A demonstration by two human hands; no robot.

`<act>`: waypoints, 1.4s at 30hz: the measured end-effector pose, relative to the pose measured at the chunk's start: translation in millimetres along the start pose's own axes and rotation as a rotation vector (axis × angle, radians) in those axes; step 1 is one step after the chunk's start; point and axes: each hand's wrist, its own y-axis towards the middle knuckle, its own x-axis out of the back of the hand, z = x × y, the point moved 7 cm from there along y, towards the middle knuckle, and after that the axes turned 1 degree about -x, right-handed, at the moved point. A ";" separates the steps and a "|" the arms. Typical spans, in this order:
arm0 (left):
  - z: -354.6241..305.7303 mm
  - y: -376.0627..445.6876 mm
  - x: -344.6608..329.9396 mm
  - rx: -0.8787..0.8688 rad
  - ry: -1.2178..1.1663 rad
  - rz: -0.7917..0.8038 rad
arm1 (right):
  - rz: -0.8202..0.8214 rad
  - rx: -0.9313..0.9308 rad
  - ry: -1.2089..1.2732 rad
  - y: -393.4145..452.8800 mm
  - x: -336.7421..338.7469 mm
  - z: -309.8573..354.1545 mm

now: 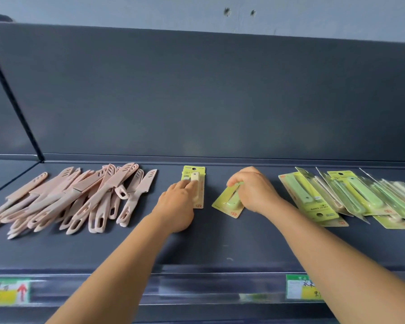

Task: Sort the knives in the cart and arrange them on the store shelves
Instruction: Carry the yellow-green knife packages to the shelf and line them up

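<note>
Two bare forearms reach up and forward over the dark shelf, converging toward its middle. The left hand lies palm down on the shelf, fingers extended forward, their tips resting on a packaged cream-handled knife set upright against the shelf's rear. The right hand, just to the right of it on the same shelf, is arched with knuckles raised, its fingers curled down over a packaged green-handled knife that lies tilted. The hands are near each other but apart.
</note>
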 end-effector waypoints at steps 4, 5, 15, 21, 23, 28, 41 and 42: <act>-5.4 3.7 -3.1 -0.041 -0.024 0.024 | 0.151 -0.068 -0.159 -16.1 -17.7 -1.0; -7.5 4.9 -4.3 -0.053 -0.030 0.024 | 0.164 -0.056 -0.155 -18.6 -19.5 -0.4; -39.3 25.3 -16.6 -0.111 -0.050 0.017 | 0.106 -0.001 -0.121 -9.9 -8.4 -10.8; -49.0 36.4 -18.3 -0.093 -0.078 0.038 | 0.093 0.034 -0.129 4.8 -7.5 -13.4; -52.5 38.2 -19.6 -0.082 -0.094 0.042 | 0.097 0.046 -0.143 7.9 -7.1 -15.0; -62.3 43.1 -24.2 -0.083 -0.115 0.035 | 0.122 0.034 -0.209 11.8 -4.0 -23.0; -91.7 46.7 -19.7 -0.153 -0.013 -0.058 | 0.068 0.051 -0.160 3.8 13.7 -35.6; -103.2 44.8 -18.0 -0.197 -0.027 -0.077 | 0.045 0.043 -0.160 1.4 20.5 -39.4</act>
